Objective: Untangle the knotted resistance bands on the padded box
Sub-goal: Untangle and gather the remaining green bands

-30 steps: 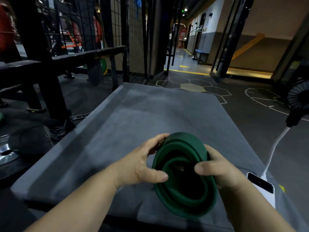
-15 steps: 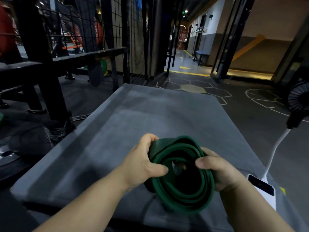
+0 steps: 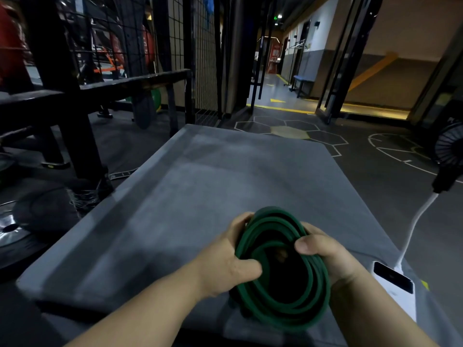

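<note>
A dark green resistance band [image 3: 283, 304] is bunched in several overlapping loops near the front of the grey padded box [image 3: 190, 196]. My left hand [image 3: 225, 261] grips the left side of the coil, thumb pressed over the loops and fingers curled behind them. My right hand [image 3: 323, 256] holds the right side, thumb on top and fingers wrapped under the strands. The lower loops hang toward the box's front edge. Where the strands cross inside the coil is dark and hard to make out.
A white device with a dark screen [image 3: 393, 284] and a white cable lies on the box at the right. A black fan [image 3: 451, 151] stands on the floor at right. A black metal rack [image 3: 70, 101] and weight plates [image 3: 15, 231] are at left.
The band's loops have been squeezed tighter and turned between both hands, and the coil has shifted slightly lower and to the right. Both hands keep their hold.
</note>
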The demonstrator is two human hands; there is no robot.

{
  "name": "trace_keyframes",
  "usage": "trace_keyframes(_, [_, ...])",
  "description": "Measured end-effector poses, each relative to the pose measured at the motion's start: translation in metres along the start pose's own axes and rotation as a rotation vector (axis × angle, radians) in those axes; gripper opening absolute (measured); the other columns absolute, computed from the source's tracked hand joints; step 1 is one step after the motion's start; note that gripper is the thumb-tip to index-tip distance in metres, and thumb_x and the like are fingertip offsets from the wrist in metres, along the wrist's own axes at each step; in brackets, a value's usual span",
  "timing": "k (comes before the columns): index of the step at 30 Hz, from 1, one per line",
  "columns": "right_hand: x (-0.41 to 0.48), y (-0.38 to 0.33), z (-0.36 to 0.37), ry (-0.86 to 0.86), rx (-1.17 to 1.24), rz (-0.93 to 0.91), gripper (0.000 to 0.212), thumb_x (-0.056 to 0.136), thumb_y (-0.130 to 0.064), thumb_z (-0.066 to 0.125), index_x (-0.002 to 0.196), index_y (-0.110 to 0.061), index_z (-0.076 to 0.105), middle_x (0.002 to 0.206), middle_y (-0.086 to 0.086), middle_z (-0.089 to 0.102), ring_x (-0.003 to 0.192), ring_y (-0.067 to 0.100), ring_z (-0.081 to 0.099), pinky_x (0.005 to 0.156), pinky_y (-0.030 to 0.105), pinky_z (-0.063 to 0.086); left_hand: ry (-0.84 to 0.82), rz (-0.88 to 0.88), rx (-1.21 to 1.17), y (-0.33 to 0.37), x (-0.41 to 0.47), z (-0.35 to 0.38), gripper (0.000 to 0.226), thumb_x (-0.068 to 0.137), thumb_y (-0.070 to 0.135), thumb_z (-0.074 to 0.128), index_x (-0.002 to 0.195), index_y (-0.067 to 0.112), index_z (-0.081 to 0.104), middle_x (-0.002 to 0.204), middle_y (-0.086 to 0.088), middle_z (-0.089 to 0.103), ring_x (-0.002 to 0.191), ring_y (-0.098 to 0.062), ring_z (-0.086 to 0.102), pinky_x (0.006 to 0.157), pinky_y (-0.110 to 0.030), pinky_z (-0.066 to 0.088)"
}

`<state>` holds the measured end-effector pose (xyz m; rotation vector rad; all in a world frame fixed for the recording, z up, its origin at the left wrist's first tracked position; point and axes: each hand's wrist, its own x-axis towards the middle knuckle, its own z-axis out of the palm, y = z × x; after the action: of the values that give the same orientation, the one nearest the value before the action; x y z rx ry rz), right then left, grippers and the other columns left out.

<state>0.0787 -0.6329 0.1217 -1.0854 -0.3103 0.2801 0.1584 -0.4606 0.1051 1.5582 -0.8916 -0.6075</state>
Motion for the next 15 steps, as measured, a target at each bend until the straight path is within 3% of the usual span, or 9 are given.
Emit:
trace_keyframes(2, [0.001, 0.002, 0.002, -0.049, 0.047, 0.003, 0.050, 0.081, -0.017, 0.060, 0.123, 0.009, 0.052, 0.113, 0.025, 0.058, 0.100, 0.034, 0.059, 0.087, 0.043, 0.047, -0.033, 0.023, -0.043, 0.003, 0.000, 0.001, 0.065, 0.068, 0.025, 0.074, 0.128, 0.018, 0.050, 0.119, -0.010, 0.064, 0.115, -0.024, 0.060, 0.100, -0.048, 0.048])
trace_keyframes(4, [0.002, 0.005, 0.000, 0.027, 0.023, 0.010, 0.057, 0.074, -0.022, 0.068, 0.119, 0.010, 0.053, 0.112, 0.027, 0.053, 0.097, 0.036, 0.058, 0.087, 0.046, 0.045, -0.007, 0.002, 0.051, 0.002, 0.000, 0.000, 0.056, 0.068, 0.027, 0.070, 0.122, 0.022, 0.054, 0.111, -0.004, 0.067, 0.109, -0.023, 0.063, 0.097, -0.050, 0.049])
trace_keyframes(7, [0.001, 0.005, -0.005, 0.129, -0.029, 0.010, 0.064, 0.062, -0.026, 0.080, 0.108, 0.011, 0.055, 0.100, 0.027, 0.054, 0.085, 0.034, 0.061, 0.078, 0.041, 0.051, 0.088, -0.039, 0.224, 0.003, 0.000, -0.005, 0.041, 0.063, 0.029, 0.058, 0.103, 0.037, 0.054, 0.091, 0.012, 0.064, 0.090, -0.003, 0.063, 0.086, -0.031, 0.054])
trace_keyframes(10, [-0.001, 0.004, -0.007, 0.134, -0.078, 0.026, 0.048, 0.064, -0.024, 0.078, 0.097, 0.006, 0.063, 0.087, 0.020, 0.063, 0.078, 0.029, 0.063, 0.071, 0.035, 0.052, 0.107, -0.007, 0.314, 0.011, 0.000, -0.005, 0.031, 0.069, 0.019, 0.056, 0.092, 0.039, 0.052, 0.086, 0.015, 0.058, 0.073, 0.008, 0.056, 0.066, -0.009, 0.043])
trace_keyframes(13, [-0.001, 0.007, -0.012, 0.175, -0.138, 0.046, 0.070, 0.061, -0.026, 0.081, 0.114, 0.014, 0.058, 0.105, 0.031, 0.055, 0.092, 0.040, 0.057, 0.081, 0.044, 0.047, 0.108, 0.039, 0.395, 0.013, 0.000, -0.010, 0.044, 0.072, 0.010, 0.054, 0.109, 0.034, 0.056, 0.084, 0.016, 0.063, 0.073, 0.007, 0.057, 0.065, -0.008, 0.041])
trace_keyframes(15, [-0.001, 0.008, -0.013, 0.171, -0.157, 0.042, 0.062, 0.062, -0.021, 0.077, 0.113, 0.010, 0.062, 0.105, 0.030, 0.058, 0.091, 0.037, 0.061, 0.079, 0.040, 0.051, 0.138, 0.082, 0.447, 0.013, 0.001, -0.011, 0.049, 0.068, 0.011, 0.052, 0.114, 0.028, 0.058, 0.091, 0.012, 0.067, 0.082, 0.001, 0.060, 0.071, -0.011, 0.045])
